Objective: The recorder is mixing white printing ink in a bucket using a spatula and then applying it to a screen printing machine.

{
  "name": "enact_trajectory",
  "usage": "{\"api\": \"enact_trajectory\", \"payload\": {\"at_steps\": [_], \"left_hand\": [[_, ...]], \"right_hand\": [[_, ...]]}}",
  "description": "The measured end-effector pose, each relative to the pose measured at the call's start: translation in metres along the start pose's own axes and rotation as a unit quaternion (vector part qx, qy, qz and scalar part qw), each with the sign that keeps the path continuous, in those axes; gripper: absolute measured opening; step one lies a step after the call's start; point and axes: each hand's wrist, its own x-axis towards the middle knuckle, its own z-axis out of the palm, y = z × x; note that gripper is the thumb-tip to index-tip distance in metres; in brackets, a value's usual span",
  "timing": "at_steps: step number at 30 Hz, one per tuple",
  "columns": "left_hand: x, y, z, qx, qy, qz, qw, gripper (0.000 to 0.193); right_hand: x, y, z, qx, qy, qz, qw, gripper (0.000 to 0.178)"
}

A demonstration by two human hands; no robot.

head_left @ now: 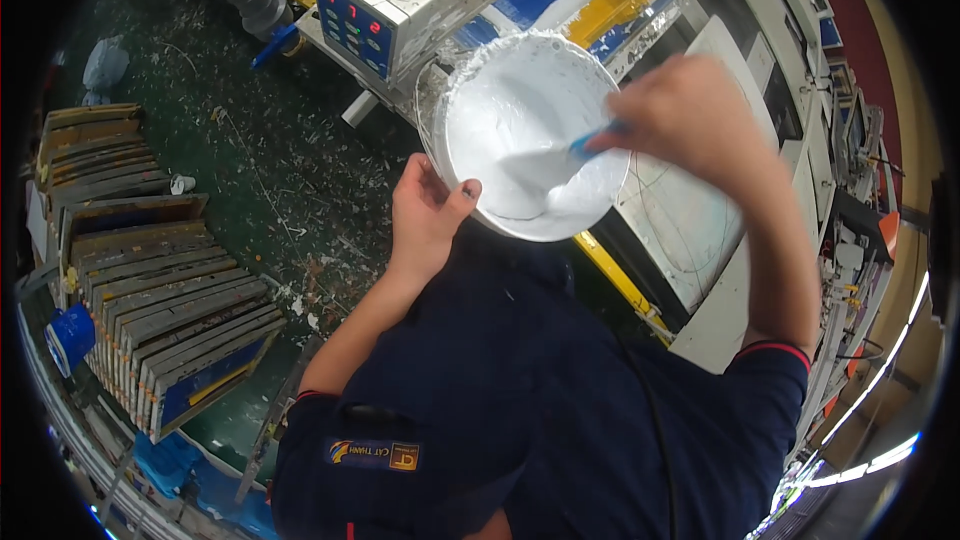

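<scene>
A white bucket (603,190) stands tilted in front of my body, its inside coated with thick white paint or ink (490,135). My left hand (425,215) is closed on the bucket's near left side, thumb at the rim and the other fingers partly hidden behind the wall. Above the right rim, my right hand (690,120), slightly blurred, grips the blue handle of a spatula (584,146). Its wide blade is smeared white and reaches down into the white mass, so its edge is hard to make out. A thin wire handle hangs along the bucket's left side.
Just beyond the bucket is a machine with a blue control panel (355,25) and lit red digits. Many flat frames (180,310) stand in a row at the left on the stained green floor (240,150). A pale flat panel (690,220) lies at the right, beside a yellow bar (622,280).
</scene>
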Motion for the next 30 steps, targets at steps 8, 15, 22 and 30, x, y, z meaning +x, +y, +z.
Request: {"api": "enact_trajectory", "payload": {"at_steps": [8,15,22,30], "left_hand": [[0.007,-0.007,-0.002,0.022,-0.023,0.024,0.999,0.031],[0.010,-0.018,-0.025,0.111,-0.008,0.007,0.994,0.043],[0.009,-0.013,-0.011,0.095,-0.018,0.010,0.995,0.065],[0.008,-0.012,0.004,0.080,-0.037,0.021,0.996,0.056]], "right_hand": [[-0.001,-0.025,0.035,-0.026,-0.030,0.056,0.998,0.016],[0.020,-0.046,0.042,-0.005,0.018,0.155,0.988,0.010],[0.019,-0.075,0.043,0.051,0.025,0.256,0.965,0.008],[0.018,-0.101,0.048,0.018,0.010,0.244,0.970,0.004]]}}
